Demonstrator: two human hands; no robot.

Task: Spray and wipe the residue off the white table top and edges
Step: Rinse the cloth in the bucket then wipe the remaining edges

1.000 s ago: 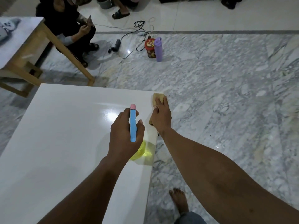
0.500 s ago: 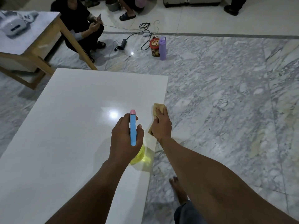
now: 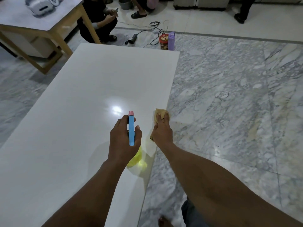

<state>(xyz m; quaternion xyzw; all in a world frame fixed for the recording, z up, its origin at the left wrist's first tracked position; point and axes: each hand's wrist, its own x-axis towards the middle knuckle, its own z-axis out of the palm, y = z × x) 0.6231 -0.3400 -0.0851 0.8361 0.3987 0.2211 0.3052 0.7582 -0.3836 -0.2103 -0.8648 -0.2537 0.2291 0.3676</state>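
The white table (image 3: 82, 112) fills the left and middle of the head view, glossy, with a light glare near its centre. My left hand (image 3: 123, 138) grips a spray bottle (image 3: 131, 130) with a blue trigger head, a pink nozzle tip and a yellow body, held above the table near its right edge. My right hand (image 3: 162, 130) presses a tan cloth (image 3: 159, 113) flat against the table's right edge, fingers spread over it. Most of the cloth is hidden under the hand.
A wooden table (image 3: 41, 25) with a white headset stands at the back left. A person (image 3: 96, 18) crouches behind it. Cables, a red can (image 3: 163, 41) and a purple bottle (image 3: 171, 40) lie on the marble floor beyond the white table. My bare foot (image 3: 164, 222) shows below.
The view has tilted up and back, so the table's far end is now in sight. My right hand with the cloth has slid back along the right edge toward me. The spray bottle stays in my left hand.
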